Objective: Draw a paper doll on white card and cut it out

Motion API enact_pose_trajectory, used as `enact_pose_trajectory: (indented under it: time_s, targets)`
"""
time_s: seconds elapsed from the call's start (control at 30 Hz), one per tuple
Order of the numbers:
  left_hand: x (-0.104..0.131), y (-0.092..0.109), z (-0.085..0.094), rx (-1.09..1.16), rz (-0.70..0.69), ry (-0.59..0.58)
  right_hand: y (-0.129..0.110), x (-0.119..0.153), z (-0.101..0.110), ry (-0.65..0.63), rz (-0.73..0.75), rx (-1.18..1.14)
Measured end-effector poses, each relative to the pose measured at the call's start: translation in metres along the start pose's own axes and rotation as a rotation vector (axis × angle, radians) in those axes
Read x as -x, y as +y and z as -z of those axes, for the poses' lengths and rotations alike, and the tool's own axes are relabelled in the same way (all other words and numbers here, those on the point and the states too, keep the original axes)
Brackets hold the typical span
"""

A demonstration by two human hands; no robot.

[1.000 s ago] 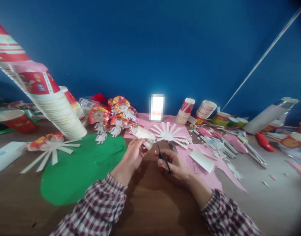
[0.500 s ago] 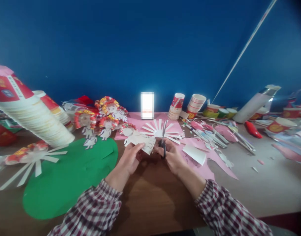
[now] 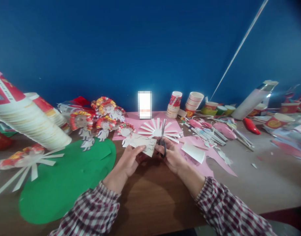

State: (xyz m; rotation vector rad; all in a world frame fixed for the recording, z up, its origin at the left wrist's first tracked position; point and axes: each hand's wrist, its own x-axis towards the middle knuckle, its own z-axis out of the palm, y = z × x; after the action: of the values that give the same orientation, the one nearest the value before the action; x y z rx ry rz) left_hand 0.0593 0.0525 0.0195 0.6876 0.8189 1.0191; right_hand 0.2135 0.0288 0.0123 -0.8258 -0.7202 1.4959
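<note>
Between thumb and fingers, my left hand (image 3: 131,161) pinches a piece of white paper (image 3: 147,146) with dark drawn outlines. My right hand (image 3: 172,156) grips a pair of scissors (image 3: 163,132) by the dark handles, blades pointing up and away from me. The right fingertips are close to the paper's right edge; whether they touch it, I cannot tell. Just beyond the hands lies a cup cut into white fanned strips (image 3: 158,131) on pink paper (image 3: 134,119). White cut-out figures with red and yellow rings (image 3: 104,126) stand to the left.
A large green paper shape (image 3: 66,183) covers the table's left side, beside leaning stacks of paper cups (image 3: 34,119). Smaller cup stacks (image 3: 174,105) stand at the back. Markers (image 3: 206,131), paper scraps (image 3: 193,152), a red pen-like object (image 3: 251,126) and a white cylinder (image 3: 252,102) are on the right.
The view has shifted slightly, so most things sit a little further left. The paper in my left hand has turned slightly, showing more of its drawn lines. Both grips are unchanged.
</note>
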Motion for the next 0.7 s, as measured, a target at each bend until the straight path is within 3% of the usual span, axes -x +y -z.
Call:
enact_pose_trajectory:
  time_s: [0.23,0.7]
  targets:
    - [-0.0003,0.0011,0.0024,0.026,-0.002,-0.127,-0.0018,0.0003,0.0045,-0.018,-0.096,-0.021]
    - [-0.0027,-0.0014,0.0047,-0.015,-0.011,-0.091,0.0,-0.0019,0.0047,-0.024,-0.093,0.007]
